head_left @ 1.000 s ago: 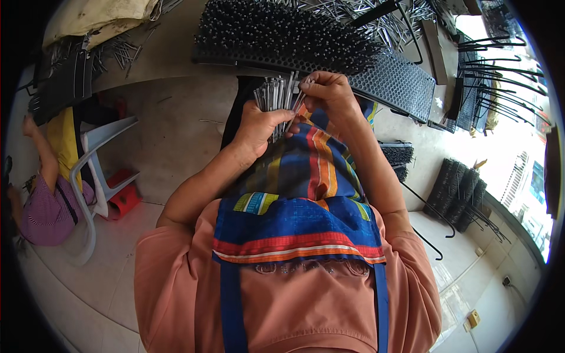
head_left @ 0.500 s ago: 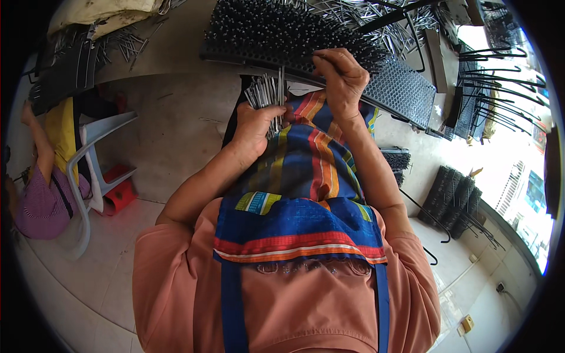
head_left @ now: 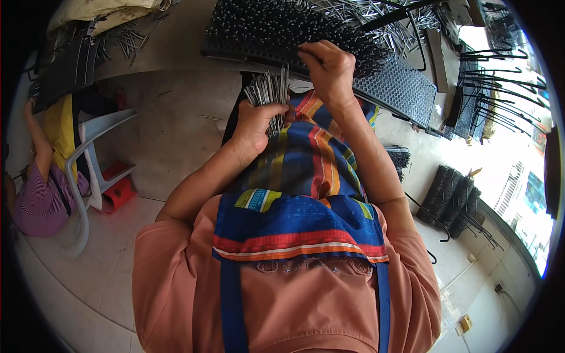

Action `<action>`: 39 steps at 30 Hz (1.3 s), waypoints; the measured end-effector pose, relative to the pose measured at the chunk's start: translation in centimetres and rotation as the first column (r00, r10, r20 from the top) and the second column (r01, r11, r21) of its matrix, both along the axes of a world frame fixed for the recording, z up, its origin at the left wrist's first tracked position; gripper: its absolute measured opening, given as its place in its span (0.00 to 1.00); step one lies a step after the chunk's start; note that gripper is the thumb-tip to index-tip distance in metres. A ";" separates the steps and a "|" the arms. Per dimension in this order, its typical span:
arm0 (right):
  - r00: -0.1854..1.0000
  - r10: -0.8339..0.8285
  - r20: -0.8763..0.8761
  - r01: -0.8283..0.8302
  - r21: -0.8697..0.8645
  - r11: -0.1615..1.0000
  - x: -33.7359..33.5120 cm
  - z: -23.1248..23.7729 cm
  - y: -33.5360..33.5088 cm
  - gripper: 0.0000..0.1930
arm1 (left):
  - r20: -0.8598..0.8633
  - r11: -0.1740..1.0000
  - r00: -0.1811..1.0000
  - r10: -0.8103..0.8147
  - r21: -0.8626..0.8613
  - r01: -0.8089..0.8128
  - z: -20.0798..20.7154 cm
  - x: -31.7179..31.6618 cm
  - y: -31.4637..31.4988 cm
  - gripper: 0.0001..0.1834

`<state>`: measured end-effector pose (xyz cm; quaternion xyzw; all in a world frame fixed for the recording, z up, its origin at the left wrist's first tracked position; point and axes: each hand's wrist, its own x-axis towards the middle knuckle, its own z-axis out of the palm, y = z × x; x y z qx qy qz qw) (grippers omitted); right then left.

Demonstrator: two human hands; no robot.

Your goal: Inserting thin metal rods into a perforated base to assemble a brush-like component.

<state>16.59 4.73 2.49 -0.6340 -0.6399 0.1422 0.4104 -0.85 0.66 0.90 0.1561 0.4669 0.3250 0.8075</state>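
The perforated board (head_left: 406, 88), bare toward its right end and elsewhere crowded with dark upright pins (head_left: 265, 29), appears to be at the pin-setting step, and the next move likely calls for aligning one rod with an open hole. The right hand (head_left: 331, 66) is poised over the board's near edge, wrist bent, fingertips pinched together, any rod between them unconfirmed; nearer the person than the board, the left hand (head_left: 254, 125) clamps a bundle of metal rods (head_left: 271, 93), thumb across it.

A bundle of slender, silver-grey metal rods (head_left: 267, 89) stands roughly upright, tips fanned, within the left hand (head_left: 253, 125). Beyond lies a long, black, perforated plate (head_left: 406, 89), bristling with dark upright pins (head_left: 273, 29), its right-end holes exposed.
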 end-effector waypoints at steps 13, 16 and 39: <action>0.957 0.182 0.227 -0.175 -0.053 0.983 -1.0 0.2 -0.1 0.12 | 0.018 0.999 1.000 0.004 -0.052 -0.003 -0.4 -1.1 -0.4 0.11; 0.899 0.236 0.369 -0.250 -0.009 0.968 -2.2 -0.2 -0.1 0.11 | 0.003 0.999 1.000 0.020 -0.029 -0.020 -0.8 -2.2 -1.0 0.11; 0.905 0.127 0.406 -0.119 -0.044 0.992 0.4 0.5 0.7 0.06 | 0.055 0.994 0.998 -0.033 -0.100 0.038 -0.8 -0.4 -0.4 0.09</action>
